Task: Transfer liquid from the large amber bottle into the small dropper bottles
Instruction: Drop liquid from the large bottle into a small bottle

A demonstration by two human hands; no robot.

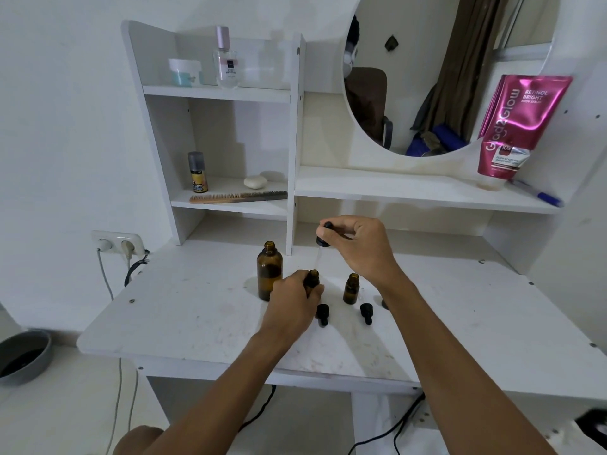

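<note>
White vanity desk [203,323] carries the large amber bottle [269,272], uncapped, upright. My left hand [294,303] wraps a small dropper bottle [312,281] just beside it. My right hand [358,247] pinches the dropper cap [325,233] above, glass tip at that bottle's mouth. Second small bottle [351,289] stands open nearby; two loose caps [322,314] lie in front.

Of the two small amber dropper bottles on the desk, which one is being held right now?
The small bottle next to the large amber bottle: the left hand grips it. The other small bottle stands free, further right, untouched.
</note>
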